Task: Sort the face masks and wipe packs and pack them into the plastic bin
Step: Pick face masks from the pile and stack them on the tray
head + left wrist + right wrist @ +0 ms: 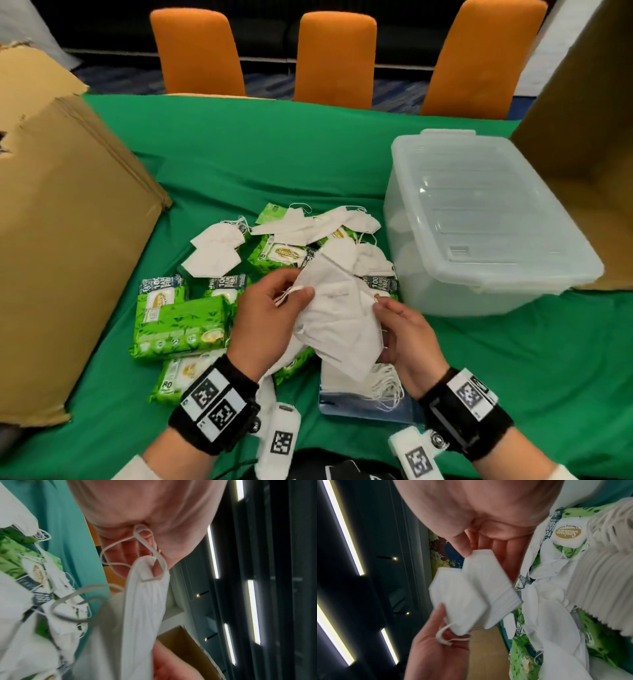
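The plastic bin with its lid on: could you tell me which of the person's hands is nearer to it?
Right. The right hand holds the face masks just in front of the plastic bin; the left hand grips their far side, farther away.

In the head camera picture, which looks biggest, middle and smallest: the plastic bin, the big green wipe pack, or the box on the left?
1. Box on the left: looks largest, though it sits nearer the camera, so that may exaggerate it.
2. Plastic bin.
3. Big green wipe pack: clearly smallest.
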`<state>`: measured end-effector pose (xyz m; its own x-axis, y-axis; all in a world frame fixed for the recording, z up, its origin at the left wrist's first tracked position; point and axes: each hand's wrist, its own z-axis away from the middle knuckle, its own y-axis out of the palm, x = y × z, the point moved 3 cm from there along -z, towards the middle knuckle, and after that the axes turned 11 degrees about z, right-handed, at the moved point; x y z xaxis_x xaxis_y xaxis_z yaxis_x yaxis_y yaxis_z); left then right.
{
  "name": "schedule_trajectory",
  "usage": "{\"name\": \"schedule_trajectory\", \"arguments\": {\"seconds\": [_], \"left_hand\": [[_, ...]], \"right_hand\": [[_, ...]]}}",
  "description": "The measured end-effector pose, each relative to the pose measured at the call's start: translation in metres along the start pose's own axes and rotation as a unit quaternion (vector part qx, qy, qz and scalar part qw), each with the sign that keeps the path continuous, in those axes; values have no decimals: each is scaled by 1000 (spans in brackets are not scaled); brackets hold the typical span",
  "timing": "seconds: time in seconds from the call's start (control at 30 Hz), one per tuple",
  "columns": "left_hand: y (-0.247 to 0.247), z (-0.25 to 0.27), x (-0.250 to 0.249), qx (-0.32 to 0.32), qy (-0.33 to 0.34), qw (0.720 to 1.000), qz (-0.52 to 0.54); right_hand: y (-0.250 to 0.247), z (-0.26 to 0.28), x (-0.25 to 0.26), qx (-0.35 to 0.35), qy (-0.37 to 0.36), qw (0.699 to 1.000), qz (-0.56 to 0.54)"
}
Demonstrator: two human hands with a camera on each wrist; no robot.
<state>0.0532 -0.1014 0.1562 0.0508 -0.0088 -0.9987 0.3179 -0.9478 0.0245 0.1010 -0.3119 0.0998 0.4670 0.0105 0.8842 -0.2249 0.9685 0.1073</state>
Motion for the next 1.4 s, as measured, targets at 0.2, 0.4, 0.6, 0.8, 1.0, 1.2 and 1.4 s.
{"name": "schedule_trajectory", "arguments": {"seconds": [0.2, 0.4, 0.6, 0.8, 1.0, 1.2, 1.4], "left_hand": [[12, 25, 27, 1, -4, 989, -147], [12, 30, 20, 82, 70, 960, -258], [19, 31, 11, 218, 155, 909, -319], [-3, 29, 25, 89, 39, 981, -166], [0, 40, 22, 140, 30, 981, -134], [12, 36, 23, 149, 64, 976, -143], [7, 26, 41, 51, -69, 996, 23]], "right_hand": [[2, 20, -4, 39, -68, 996, 36], [-5, 31, -3, 36, -124, 984, 125], [-2, 35, 0, 73, -203, 940, 266], [-8, 36, -3, 14, -157, 977, 142], [-12, 35, -4, 47, -156, 965, 205], [-5, 34, -2, 41, -201, 940, 274], [-2, 26, -9, 47, -147, 975, 161]]}}
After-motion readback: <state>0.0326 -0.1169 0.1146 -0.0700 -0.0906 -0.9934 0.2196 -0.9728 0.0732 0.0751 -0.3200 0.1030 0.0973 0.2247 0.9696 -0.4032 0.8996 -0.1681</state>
